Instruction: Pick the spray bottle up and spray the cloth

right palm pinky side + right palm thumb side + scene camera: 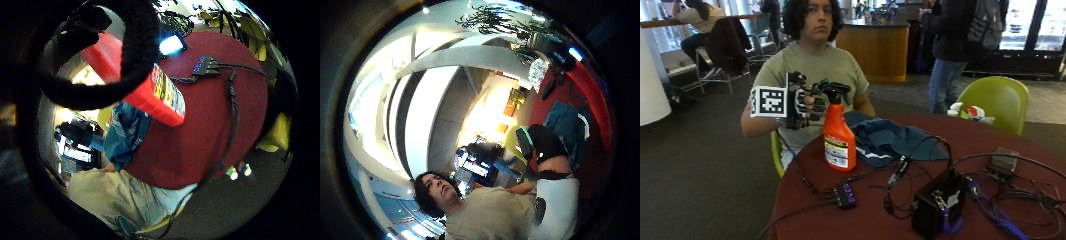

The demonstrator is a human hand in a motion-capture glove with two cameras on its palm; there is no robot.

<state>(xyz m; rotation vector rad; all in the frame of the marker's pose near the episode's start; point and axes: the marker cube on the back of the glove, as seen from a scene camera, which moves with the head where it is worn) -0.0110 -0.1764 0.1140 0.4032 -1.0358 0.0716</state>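
In the outside view my gloved right hand [810, 102] grips the black trigger head of an orange spray bottle [838, 140], fingers curled round its neck. The bottle is upright at the near left edge of the round maroon table [866, 222]; I cannot tell whether its base touches the top. A dark blue cloth [899, 140] lies crumpled on the table just right of the bottle. The little finger side palm view shows the bottle [150, 92] close to the palm, with the cloth [125, 135] beyond it on the table [200, 130]. The cloth [565, 122] also shows in the thumb side view.
A black box [939, 202], a small hub with blue lights [845, 192] and several tangled cables [1013, 190] cover the near right of the table. A green chair [996, 100] stands behind it, with small bottles [966, 111] at the far edge.
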